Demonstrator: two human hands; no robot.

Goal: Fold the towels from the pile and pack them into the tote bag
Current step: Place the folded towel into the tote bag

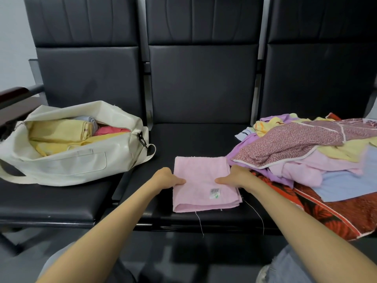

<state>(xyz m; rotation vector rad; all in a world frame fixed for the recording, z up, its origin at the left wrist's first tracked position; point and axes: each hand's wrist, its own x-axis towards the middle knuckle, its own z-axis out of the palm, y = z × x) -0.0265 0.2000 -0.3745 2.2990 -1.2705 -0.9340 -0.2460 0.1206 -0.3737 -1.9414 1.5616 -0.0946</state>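
Pink towel (202,180): folded into a rough rectangle, several layers showing at the near edge. It lies flat on the middle seat of the bench (202,88), between the tote bag and the pile.

Label on towel (215,193): small white tag on the top face, near the right front corner. It shows a barcode block above a green mark; the print is too small to read.

Left hand (169,178): at the towel's left edge, thumb laid on top and fingers tucked out of sight under the edge, pinching the cloth.

Right hand (234,177): at the towel's right edge, thumb on top and fingers hidden beneath, the same pinch.

Loose threads (199,221): two pale strands hang from the towel's near edge over the seat front.

Tote bag (81,162): cream, lying on the left seat with its mouth open. Folded yellow, coral-red and pale blue towels sit inside. There is a black clip at the right end and a flat outer pocket. No brand mark is legible.

Pile (306,156): unfolded towels heaped on the right seat. A maroon speckled one with white piping lies on top, with yellow, lilac, pink and pale blue ones below and a red floral cloth lowest. Its left edge lies just beside the pink towel.

Bench: black padded seats and backs, no writing seen.
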